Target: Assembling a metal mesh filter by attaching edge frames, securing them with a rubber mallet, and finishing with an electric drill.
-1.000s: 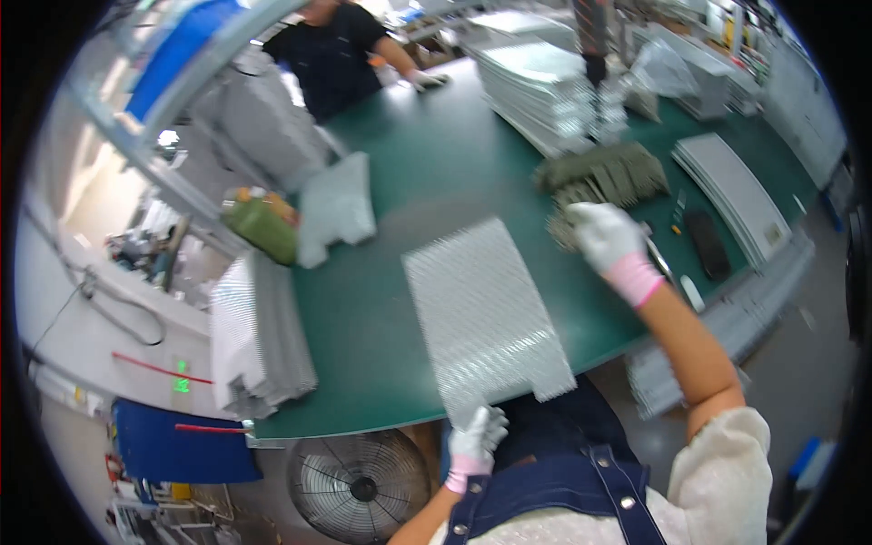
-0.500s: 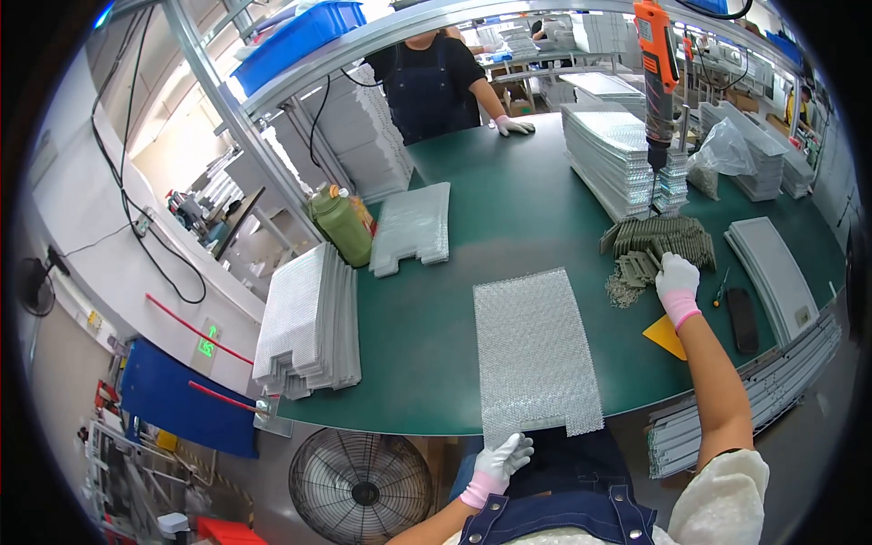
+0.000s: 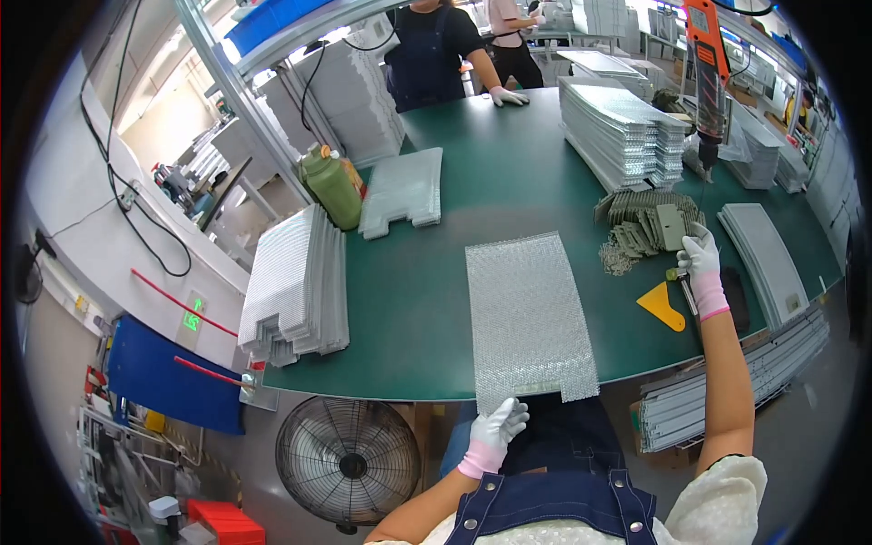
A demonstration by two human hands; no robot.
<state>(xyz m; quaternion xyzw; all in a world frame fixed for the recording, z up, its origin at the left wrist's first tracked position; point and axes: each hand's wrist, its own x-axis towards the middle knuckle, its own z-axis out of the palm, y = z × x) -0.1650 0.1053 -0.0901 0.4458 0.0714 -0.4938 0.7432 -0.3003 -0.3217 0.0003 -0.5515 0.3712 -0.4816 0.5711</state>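
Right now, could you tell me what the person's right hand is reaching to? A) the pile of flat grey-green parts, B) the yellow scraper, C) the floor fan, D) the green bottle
A: the right hand rests at the pile of flat grey-green parts, with the yellow scraper lying nearer the table edge and the green bottle far across the table.

Your right hand (image 3: pixel 701 257) is covering part of the small grey plate (image 3: pixel 672 227) on the olive pile, and whether your fingers are gripping it is too small to tell. The bubble-wrap sheet's (image 3: pixel 527 318) near edge is hanging past the table rim (image 3: pixel 381 389), hiding your left hand's (image 3: pixel 495 431) fingertips. The picture's top edge is cutting off the co-worker (image 3: pixel 431 45) across the table.
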